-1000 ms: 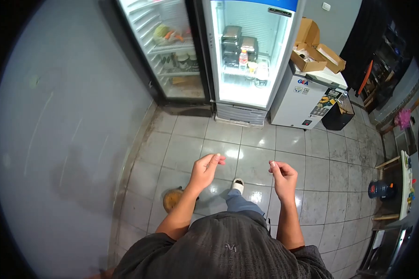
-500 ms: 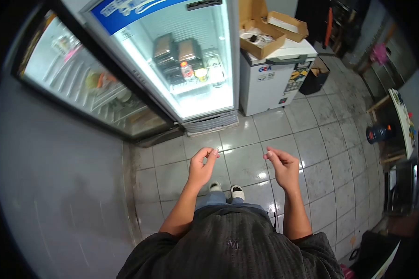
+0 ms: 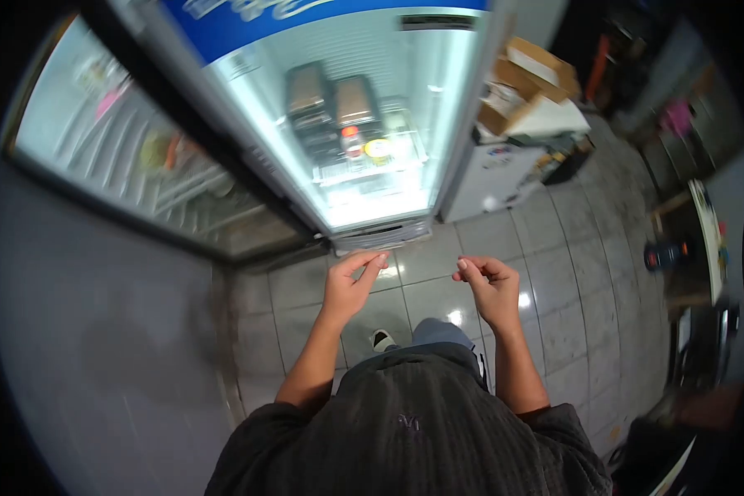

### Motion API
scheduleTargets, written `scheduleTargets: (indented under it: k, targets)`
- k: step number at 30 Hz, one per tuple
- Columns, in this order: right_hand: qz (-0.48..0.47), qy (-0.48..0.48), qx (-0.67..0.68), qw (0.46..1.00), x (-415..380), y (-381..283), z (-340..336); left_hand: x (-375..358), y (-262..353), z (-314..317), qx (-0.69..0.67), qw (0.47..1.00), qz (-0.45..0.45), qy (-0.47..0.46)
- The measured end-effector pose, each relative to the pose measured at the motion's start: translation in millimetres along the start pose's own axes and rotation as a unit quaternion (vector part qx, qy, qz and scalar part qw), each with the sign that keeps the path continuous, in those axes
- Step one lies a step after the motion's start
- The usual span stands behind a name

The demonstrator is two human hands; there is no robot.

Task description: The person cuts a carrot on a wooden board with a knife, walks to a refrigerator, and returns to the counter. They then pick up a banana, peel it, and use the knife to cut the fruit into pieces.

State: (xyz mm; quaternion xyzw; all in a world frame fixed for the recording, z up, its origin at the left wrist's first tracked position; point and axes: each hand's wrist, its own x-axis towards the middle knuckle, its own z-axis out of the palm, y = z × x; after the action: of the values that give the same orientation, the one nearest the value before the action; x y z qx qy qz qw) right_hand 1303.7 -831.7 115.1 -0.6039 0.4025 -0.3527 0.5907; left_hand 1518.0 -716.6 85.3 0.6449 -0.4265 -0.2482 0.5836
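Observation:
My left hand [image 3: 351,285] is held out in front of my waist with thumb and fingertips pinched together. Opposite it, my right hand [image 3: 489,291] makes a similar pinch. Nothing shows in either hand, and a gap separates them above the floor. Nearest to both is a lit upright display fridge [image 3: 384,236] with a blue header. On its shelf are dark containers with brown contents [image 3: 355,107], a bottle with a red cap [image 3: 352,144] and a small yellow-topped container [image 3: 378,150].
A dark-framed glass panel [image 3: 153,157] with shelves visible in it stands left of the fridge. To the right, a white chest freezer [image 3: 492,178] carries open cardboard boxes [image 3: 546,70]. Grey tiles [image 3: 554,289] cover the floor. A dark bottle [image 3: 665,255] is at far right.
The fridge and freezer appear larger and nearer, and the view has shifted, with some blur. One foot is now hidden below a raised knee. Both hands keep their pinched shape.

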Motion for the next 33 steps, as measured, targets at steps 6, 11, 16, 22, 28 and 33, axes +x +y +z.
scheduleTargets:
  k: [6, 11, 16, 22, 28, 33]
  targets:
    - [-0.022, -0.219, 0.037, 0.975, 73.7, 11.2, 95.9, -16.4, -6.2, -76.0, 0.065, 0.973, -0.012, 0.219]
    - [-0.032, -0.433, 0.02, 0.901, 123.7, 7.8, 179.1, -60.1, -4.5, -91.5, 0.061, 0.884, -0.091, 0.455]
    - [-0.039, -0.631, 0.019, 0.775, 134.6, -13.5, 236.2, -104.4, 33.9, -34.1, 0.075, 0.748, -0.125, 0.648]
    - [-0.025, -0.782, 0.011, 0.622, 97.3, -20.1, 258.4, -142.2, 38.1, 68.6, 0.077, 0.587, -0.135, 0.794]
    - [0.002, -0.857, 0.039, 0.514, 25.5, -21.0, 225.9, -169.2, 68.8, 145.4, 0.104, 0.465, -0.156, 0.865]
    - [-0.032, -0.903, 0.034, 0.428, -7.1, -15.0, 198.6, -193.7, 79.5, 191.0, 0.111, 0.414, -0.142, 0.892]
